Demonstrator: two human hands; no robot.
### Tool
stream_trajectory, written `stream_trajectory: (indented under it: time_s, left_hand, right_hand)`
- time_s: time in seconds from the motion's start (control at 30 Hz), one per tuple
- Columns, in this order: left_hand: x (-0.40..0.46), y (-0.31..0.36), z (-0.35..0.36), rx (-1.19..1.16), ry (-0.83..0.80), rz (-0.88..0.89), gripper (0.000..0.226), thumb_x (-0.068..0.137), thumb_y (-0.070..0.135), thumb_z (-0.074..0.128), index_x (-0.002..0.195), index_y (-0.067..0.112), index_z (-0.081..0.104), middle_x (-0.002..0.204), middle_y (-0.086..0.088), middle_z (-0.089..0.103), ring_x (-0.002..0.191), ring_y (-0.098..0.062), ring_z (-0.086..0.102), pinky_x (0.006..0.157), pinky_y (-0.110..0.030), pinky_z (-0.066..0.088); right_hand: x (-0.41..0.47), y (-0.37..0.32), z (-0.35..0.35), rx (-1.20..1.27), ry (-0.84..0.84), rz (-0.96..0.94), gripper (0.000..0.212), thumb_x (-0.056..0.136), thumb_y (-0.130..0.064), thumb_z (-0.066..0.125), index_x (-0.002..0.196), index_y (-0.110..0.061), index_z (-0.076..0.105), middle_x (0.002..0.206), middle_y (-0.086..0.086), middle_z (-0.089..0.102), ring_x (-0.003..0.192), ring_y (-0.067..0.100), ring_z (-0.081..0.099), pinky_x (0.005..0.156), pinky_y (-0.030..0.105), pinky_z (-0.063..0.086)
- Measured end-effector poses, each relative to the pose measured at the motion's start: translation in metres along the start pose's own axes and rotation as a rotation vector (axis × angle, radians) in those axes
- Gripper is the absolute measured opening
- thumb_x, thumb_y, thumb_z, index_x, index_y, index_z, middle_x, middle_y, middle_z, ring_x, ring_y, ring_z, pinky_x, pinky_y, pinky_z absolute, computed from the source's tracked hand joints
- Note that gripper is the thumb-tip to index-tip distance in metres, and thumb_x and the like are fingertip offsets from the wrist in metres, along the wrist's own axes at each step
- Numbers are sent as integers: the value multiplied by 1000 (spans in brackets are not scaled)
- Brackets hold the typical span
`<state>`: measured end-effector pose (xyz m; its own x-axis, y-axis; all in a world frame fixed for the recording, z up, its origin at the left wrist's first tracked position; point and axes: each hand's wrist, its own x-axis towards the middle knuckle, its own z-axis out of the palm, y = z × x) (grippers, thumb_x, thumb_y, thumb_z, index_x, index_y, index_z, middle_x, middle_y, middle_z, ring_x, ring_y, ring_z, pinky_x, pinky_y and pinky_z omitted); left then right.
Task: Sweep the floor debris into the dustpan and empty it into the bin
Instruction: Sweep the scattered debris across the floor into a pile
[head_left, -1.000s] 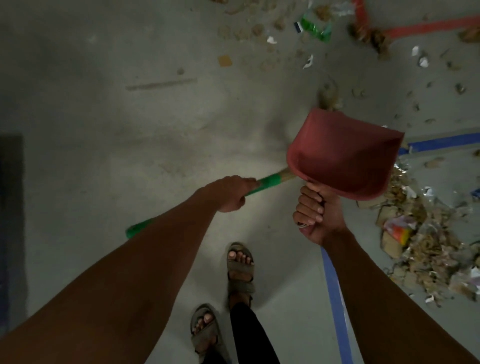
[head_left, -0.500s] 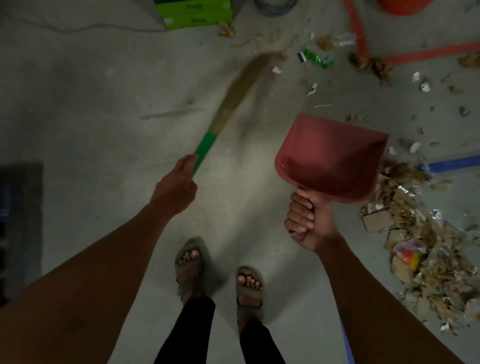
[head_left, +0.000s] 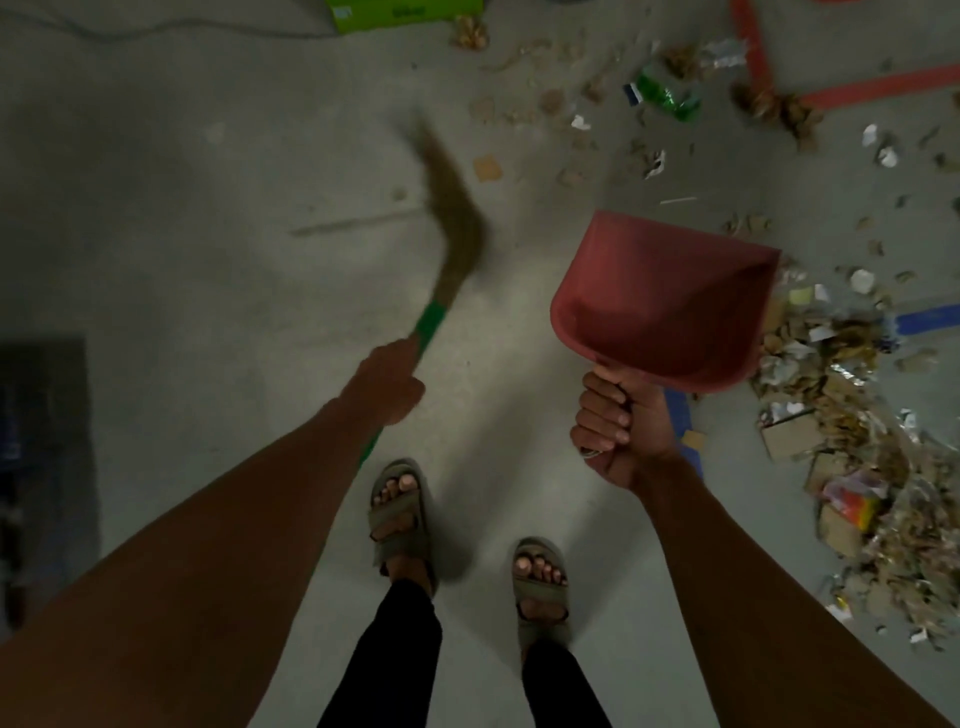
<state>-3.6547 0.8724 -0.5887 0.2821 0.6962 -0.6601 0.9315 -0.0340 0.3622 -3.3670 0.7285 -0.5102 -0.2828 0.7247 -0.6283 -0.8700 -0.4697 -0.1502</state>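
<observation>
We see L hand (head_left: 387, 382) grasping broom (head_left: 447, 218), R hand (head_left: 615, 434) clenched on empty dustpan (head_left: 660, 296) held aloft; risk: bristles fling scraps (head_left: 582, 109) beyond pan, away from pile (head_left: 857, 441) right of R hand.

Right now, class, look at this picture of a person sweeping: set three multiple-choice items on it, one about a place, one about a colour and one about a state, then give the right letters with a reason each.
1. Where is the big pile of rubbish?
A. left of the person's feet
B. on the floor to the right of the dustpan
C. inside the dustpan

2. What colour is the broom handle?
A. green
B. yellow
C. white

3. What is in the dustpan?
A. paper scraps
B. a bottle
C. nothing that can be seen

Answers:
1 B, the heap lies along the right edge, past the dustpan's rim.
2 A, the handle shows green just above the left hand.
3 C, its red inside looks bare, and the right hand holds it above the floor.
</observation>
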Motion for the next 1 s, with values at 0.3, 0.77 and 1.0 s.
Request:
stream_trajectory:
  time_s: [0.3, 0.77, 1.0]
  left_hand:
    - [21, -24, -69, 164, -44, 511, 77, 97, 17, 59, 163, 22, 19, 153, -7, 45, 114, -28, 62, 94, -42, 55]
    - [84, -88, -161, -84, 374, -153, 58, 99, 16, 56, 150, -2, 35, 127, -24, 56, 108, -39, 62, 85, -44, 57]
    - [135, -46, -149, 27, 163, 168, 55, 95, 19, 59, 148, 13, 43, 121, -16, 64, 93, -30, 66, 77, -39, 58]
  right_hand:
    - [56, 24, 57, 62, -6, -34, 39, 100, -23, 40, 61, -24, 35, 41, -8, 29, 32, 8, 16, 37, 23, 16]
    - [146, 17, 135, 51, -111, -76, 39, 96, -22, 47, 60, -25, 33, 40, -8, 24, 29, 8, 21, 37, 22, 17]
    - [145, 18, 110, 135, -55, -97, 41, 99, -23, 45, 59, -23, 35, 40, -8, 26, 30, 8, 16, 34, 23, 17]
